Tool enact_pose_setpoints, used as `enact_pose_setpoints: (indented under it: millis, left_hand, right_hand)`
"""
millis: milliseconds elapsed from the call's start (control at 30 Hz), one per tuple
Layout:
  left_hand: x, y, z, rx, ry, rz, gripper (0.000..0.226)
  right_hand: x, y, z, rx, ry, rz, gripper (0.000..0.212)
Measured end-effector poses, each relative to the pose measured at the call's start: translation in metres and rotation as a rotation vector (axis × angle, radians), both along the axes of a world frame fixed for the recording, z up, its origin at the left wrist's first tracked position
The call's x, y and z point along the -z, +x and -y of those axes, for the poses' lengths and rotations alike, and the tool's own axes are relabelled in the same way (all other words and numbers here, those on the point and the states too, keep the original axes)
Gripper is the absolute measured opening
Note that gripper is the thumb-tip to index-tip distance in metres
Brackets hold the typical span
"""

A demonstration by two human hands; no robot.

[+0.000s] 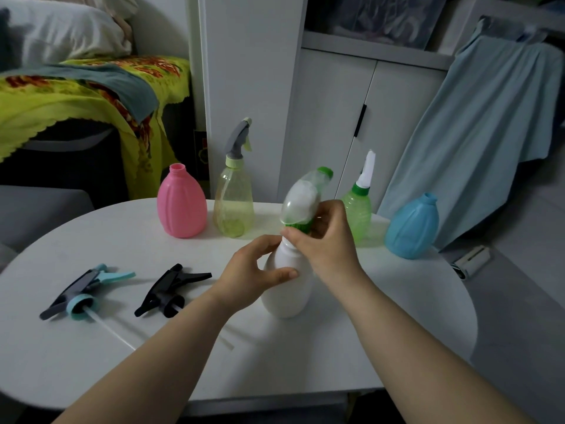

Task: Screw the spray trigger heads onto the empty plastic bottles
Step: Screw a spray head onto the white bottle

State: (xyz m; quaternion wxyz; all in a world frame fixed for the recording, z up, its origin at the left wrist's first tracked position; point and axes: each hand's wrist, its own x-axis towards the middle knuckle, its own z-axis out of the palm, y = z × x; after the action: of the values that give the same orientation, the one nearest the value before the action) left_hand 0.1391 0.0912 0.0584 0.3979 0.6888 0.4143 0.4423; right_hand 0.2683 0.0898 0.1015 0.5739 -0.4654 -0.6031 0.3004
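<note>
A white bottle stands upright in the middle of the white table. My left hand grips its shoulder. My right hand is closed around the green collar of a clear-and-green trigger head sitting on the bottle's neck. Two loose trigger heads lie to the left: a grey and teal one and a black one, both with dip tubes. A pink bottle and a blue bottle stand open-necked at the back.
A yellowish bottle with a grey trigger head and a green bottle with a white trigger head stand at the table's far edge. White cupboard doors rise behind. A bed with a yellow cover is at the left.
</note>
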Motion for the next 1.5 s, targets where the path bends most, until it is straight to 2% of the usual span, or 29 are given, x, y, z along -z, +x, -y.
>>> enact_pose_setpoints:
  millis: [133, 233, 367, 467, 600, 733, 900, 1100, 1267, 1333, 1500]
  left_hand:
    - [-0.001, 0.000, 0.000, 0.000, 0.001, 0.005, 0.040]
    - [-0.002, 0.000, 0.001, 0.022, 0.015, 0.015, 0.043]
    - [-0.001, 0.000, 0.000, 0.018, 0.018, 0.002, 0.044]
    - [-0.001, 0.000, -0.001, 0.009, 0.027, -0.003, 0.044]
    - [-0.001, 0.000, 0.000, 0.012, 0.012, 0.005, 0.046]
    - [-0.001, 0.000, 0.000, 0.014, -0.004, 0.005, 0.043]
    - [-0.002, 0.000, 0.000, 0.011, -0.008, -0.009, 0.042]
    - [-0.002, 0.001, 0.001, -0.005, -0.043, 0.014, 0.042]
    - [-0.005, 0.000, 0.002, 0.006, -0.027, -0.010, 0.042]
    - [-0.004, 0.000, 0.002, 0.005, -0.027, -0.008, 0.042]
    - [-0.005, 0.001, 0.003, -0.005, -0.033, 0.011, 0.043]
  right_hand:
    - [-0.003, 0.000, 0.001, -0.034, -0.026, 0.047, 0.044]
    - [-0.008, 0.007, 0.005, -0.116, -0.079, 0.094, 0.026]
    - [-0.009, 0.013, 0.008, -0.122, -0.080, 0.096, 0.014]
    - [-0.008, 0.008, 0.008, -0.058, -0.060, 0.073, 0.031]
    - [-0.009, 0.007, 0.008, -0.097, -0.158, 0.066, 0.040]
    - [-0.010, 0.011, 0.014, -0.160, -0.120, 0.026, 0.039]
    - [-0.010, 0.010, 0.010, -0.085, -0.039, -0.006, 0.033]
    - [-0.009, -0.002, 0.007, -0.005, -0.007, 0.098, 0.032]
    - [-0.018, 0.013, 0.012, -0.172, -0.068, 0.175, 0.021]
    - [-0.017, 0.017, 0.011, -0.140, -0.086, 0.153, 0.015]
    - [-0.009, 0.005, 0.007, -0.039, -0.087, 0.064, 0.035]
